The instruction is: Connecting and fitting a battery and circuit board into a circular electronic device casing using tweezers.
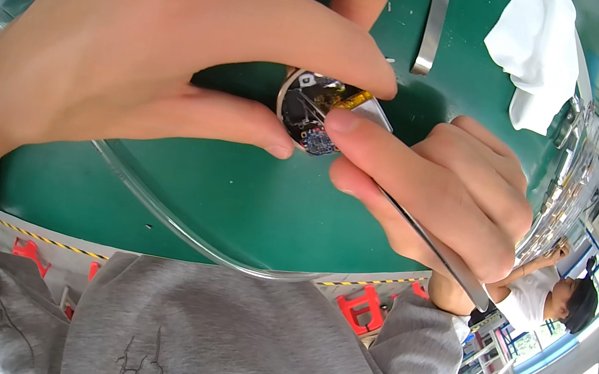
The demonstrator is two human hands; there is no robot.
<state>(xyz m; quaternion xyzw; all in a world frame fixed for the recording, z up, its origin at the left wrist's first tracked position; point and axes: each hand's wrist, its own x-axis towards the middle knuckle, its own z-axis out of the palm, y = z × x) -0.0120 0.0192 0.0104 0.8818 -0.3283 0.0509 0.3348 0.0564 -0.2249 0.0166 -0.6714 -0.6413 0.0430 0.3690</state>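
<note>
My left hand (pixel 157 42) pinches a small round electronic device (pixel 297 118) by its rim, between thumb and fingers. Inside its open case show a dark circuit board, thin wires, a strip of amber tape and a silvery flat part along the right side. My right hand (pixel 443 188) is closed round metal tweezers (pixel 437 247), whose back end sticks out toward the lower right. The right thumb and forefinger are right at the device. Fine tips seem to reach inside the case, but fingers partly cover that spot.
A green mat (pixel 194 192) covers the table. A clear tube (pixel 172 225) curves along its near edge. Farther off lie a metal strip (pixel 433 26) and a white cloth (pixel 536 48). Red stools (pixel 362 308) stand below; another person (pixel 536 301) sits at the right.
</note>
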